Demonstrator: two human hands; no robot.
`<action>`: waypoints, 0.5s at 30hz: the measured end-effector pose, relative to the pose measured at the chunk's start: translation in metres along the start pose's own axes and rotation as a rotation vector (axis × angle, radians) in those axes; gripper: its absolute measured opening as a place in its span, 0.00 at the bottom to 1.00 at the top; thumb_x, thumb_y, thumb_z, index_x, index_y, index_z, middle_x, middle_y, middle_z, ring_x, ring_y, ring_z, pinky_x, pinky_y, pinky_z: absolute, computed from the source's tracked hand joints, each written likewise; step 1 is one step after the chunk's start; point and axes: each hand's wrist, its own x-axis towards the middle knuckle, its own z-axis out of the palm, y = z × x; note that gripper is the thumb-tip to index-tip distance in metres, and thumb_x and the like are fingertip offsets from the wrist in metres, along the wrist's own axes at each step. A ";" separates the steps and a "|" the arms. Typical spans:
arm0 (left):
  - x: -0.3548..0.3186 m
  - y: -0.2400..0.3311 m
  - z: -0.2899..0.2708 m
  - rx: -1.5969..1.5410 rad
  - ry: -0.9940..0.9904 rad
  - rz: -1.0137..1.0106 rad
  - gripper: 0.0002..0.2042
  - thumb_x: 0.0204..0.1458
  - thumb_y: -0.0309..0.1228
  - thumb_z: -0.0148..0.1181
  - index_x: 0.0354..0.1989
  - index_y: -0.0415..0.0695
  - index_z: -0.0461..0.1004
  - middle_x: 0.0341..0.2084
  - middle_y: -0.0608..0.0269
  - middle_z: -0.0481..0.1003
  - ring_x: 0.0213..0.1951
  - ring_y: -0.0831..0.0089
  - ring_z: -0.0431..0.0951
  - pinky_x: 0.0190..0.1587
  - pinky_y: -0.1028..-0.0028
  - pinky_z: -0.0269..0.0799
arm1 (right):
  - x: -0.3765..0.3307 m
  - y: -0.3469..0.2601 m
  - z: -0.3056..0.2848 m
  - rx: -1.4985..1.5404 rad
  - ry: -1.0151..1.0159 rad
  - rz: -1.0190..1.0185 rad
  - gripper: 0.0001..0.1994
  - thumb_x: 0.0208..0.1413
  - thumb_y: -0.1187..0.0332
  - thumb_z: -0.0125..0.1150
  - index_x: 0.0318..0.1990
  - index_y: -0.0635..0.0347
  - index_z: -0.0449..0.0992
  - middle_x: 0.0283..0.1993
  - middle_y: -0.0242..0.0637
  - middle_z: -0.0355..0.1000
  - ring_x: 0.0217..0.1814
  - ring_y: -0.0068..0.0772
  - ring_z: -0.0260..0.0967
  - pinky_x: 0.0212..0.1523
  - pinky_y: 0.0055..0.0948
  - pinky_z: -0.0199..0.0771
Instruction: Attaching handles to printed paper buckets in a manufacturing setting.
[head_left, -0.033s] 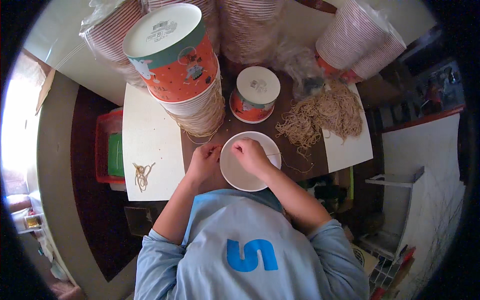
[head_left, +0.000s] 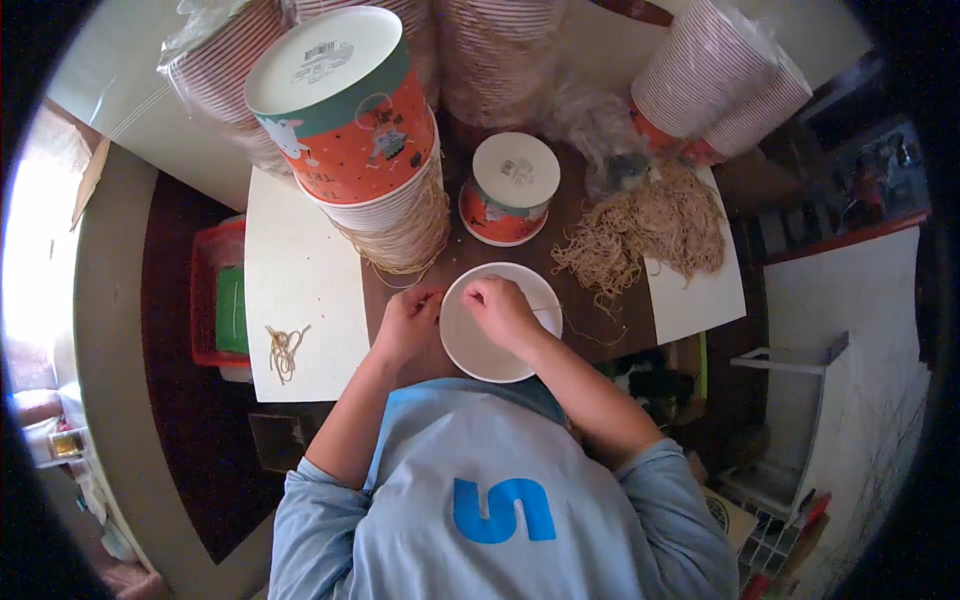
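The open bucket sits mouth up at the counter's near edge, by the person's shirt. The right hand curls its fingers over the mouth; the left hand bends its own at the left rim. How tightly either closes, or on what, cannot be told. A cord trails over the right rim; a snag could jerk it loose. A body nudge might tilt the bucket.
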 end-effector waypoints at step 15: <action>0.005 -0.006 -0.002 -0.033 -0.072 -0.011 0.10 0.54 0.24 0.49 0.41 0.34 0.73 0.29 0.61 0.76 0.30 0.79 0.72 0.34 0.77 0.70 | 0.004 -0.011 0.000 0.046 -0.018 0.081 0.06 0.48 0.70 0.54 0.25 0.63 0.73 0.28 0.47 0.73 0.31 0.50 0.71 0.33 0.44 0.70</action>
